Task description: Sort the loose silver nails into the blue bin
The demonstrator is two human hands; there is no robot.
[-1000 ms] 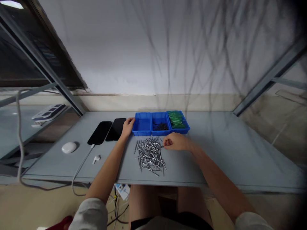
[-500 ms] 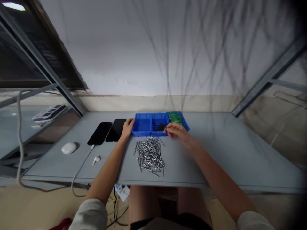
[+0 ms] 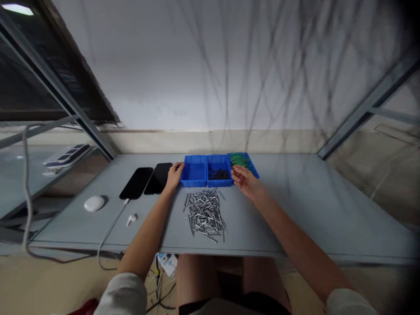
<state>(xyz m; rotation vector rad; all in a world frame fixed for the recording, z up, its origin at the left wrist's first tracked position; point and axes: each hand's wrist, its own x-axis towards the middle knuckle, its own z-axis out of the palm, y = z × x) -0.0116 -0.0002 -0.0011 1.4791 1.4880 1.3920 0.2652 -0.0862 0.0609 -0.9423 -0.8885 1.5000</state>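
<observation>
Three blue bins stand side by side at the back of the grey table. My left hand (image 3: 175, 176) is closed at the outer wall of the left blue bin (image 3: 194, 183), its fingers curled at the rim. That bin shows a bare blue floor. Small dark pieces (image 3: 219, 174) lie in the middle blue bin (image 3: 219, 183). In the right blue bin (image 3: 256, 172) are green pieces (image 3: 239, 159). My right hand (image 3: 245, 180) is at the front of this bin, fingertips pinched; whatever they hold is too small to make out. A pile of silvery metal rods (image 3: 206, 212) lies in front of the bins.
Two black phones (image 3: 136, 183) lie left of my left arm, one with a white cable (image 3: 113, 223) plugged in. Near them are a white earbud (image 3: 131, 218) and a white rounded case (image 3: 94, 203). A power strip (image 3: 67, 156) sits further left. Metal posts flank the table.
My right hand has moved slightly right, from the middle bin to the front of the right bin, fingers still pinched. My left hand stays at the left bin.
</observation>
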